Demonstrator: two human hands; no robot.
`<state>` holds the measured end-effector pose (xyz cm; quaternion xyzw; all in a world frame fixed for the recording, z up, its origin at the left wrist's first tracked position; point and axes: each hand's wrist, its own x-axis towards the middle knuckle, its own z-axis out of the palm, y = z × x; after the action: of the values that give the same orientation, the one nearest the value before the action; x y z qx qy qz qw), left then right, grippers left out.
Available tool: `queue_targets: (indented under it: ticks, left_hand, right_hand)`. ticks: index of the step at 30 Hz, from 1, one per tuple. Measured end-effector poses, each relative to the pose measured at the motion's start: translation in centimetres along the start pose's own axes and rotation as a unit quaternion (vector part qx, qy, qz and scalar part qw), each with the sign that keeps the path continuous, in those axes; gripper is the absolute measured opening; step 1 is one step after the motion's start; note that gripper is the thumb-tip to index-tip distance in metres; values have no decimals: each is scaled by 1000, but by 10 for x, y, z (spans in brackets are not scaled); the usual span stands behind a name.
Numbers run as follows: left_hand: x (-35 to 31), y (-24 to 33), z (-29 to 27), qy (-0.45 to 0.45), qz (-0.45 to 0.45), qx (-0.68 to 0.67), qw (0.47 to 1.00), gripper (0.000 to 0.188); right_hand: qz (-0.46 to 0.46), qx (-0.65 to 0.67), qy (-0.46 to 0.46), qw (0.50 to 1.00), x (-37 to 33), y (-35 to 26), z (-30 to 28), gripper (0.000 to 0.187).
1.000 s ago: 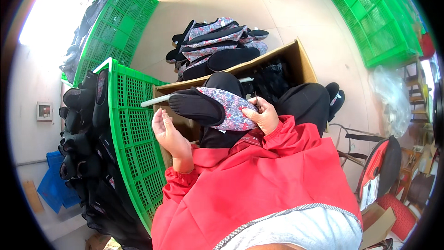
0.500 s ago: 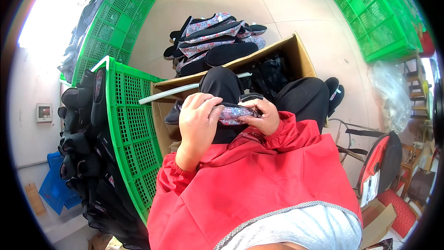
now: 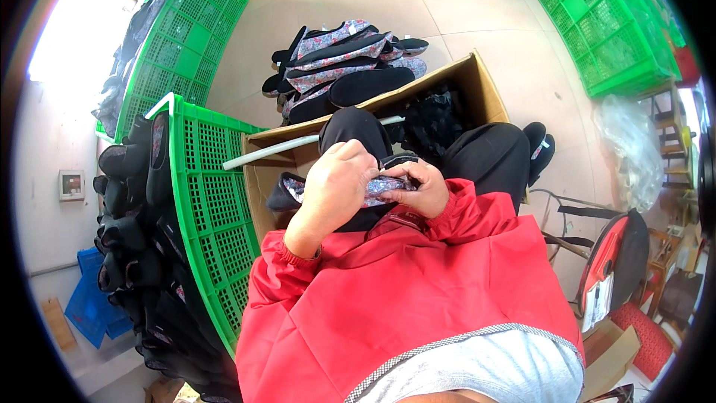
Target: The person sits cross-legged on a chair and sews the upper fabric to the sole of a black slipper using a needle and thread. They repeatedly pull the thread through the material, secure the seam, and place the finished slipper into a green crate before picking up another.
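Note:
Over my lap, both hands grip a black cloth shoe with a floral lining (image 3: pixel 381 186). My left hand (image 3: pixel 337 185) lies across its middle, fingertips pinched at the edge of the opening beside the right hand. The shoe's dark end sticks out to the left of that wrist. My right hand (image 3: pixel 422 189) clasps the other end, thumb on the patterned cloth and fingers curled behind. My fingers cover much of the shoe, so whatever small thing may lie between the left fingertips is hidden.
A cardboard box (image 3: pixel 488 93) with black plastic inside stands at my knees, a pale tube (image 3: pixel 272 151) across it. Beyond lies a pile of floral and black shoes (image 3: pixel 343 67). Green crates (image 3: pixel 212 201) stand left, with black shoes (image 3: pixel 123 231); another crate (image 3: pixel 597 30) is far right.
My left hand has shifted right and its fingers have curled in toward the right hand. More of the shoe's left end and lining shows now. The right hand stays nearly in place.

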<state>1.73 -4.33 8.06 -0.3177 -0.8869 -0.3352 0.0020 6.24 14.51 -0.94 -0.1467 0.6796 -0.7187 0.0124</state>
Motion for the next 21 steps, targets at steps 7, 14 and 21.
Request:
queue_targets:
  ticks: [7, 14, 21]
  left_hand:
    - [-2, -3, 5, 27, -48, -64, 996, 7]
    - [0, -3, 6, 19, -57, -57, 997, 8]
    - [4, -2, 10, 19, -46, -62, 997, 9]
  right_hand:
    - [59, 92, -45, 993, 1, 8, -15, 39]
    - [120, 86, -66, 987, 5, 14, -41, 50]
    - [128, 9, -153, 980, 18, -25, -46, 36]
